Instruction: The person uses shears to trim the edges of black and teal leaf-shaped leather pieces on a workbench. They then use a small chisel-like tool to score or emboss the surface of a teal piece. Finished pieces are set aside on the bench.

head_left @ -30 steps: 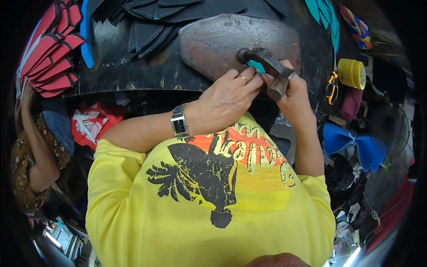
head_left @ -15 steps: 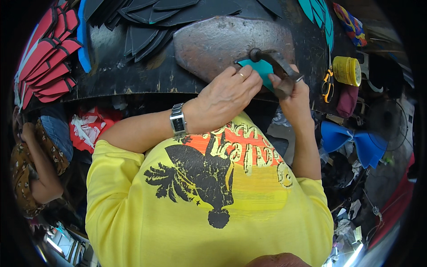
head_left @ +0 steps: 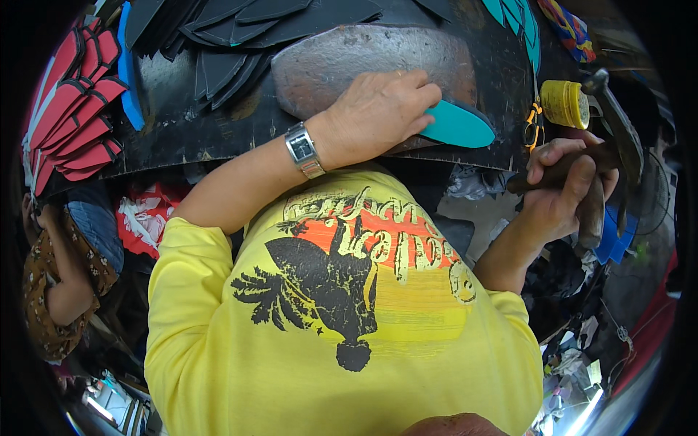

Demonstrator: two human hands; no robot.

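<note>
A teal insole-shaped piece [head_left: 458,125] with a black edge lies over the front right of a brown, worn slab [head_left: 363,54]. My left hand [head_left: 382,109], with a ring and a wristwatch, has its fingers closed on the left end of this piece and partly hides it. Off the table's right side, my right hand [head_left: 563,185] grips a hammer [head_left: 622,134] by its handle. The hammer's dark, curved head stands up beyond my fingers, apart from the slab and the teal piece.
Black cut pieces [head_left: 233,29] are heaped behind the slab. Red pieces [head_left: 69,123] fan out at far left beside a blue strip [head_left: 129,69]. More teal pieces [head_left: 520,22], orange scissors [head_left: 534,127] and a yellow tub [head_left: 563,104] sit right. Another person [head_left: 65,283] is at left.
My right hand has swung the hammer from the teal piece out to the right. The teal piece now shows more of its length, pointing right, with my left hand still on it.
</note>
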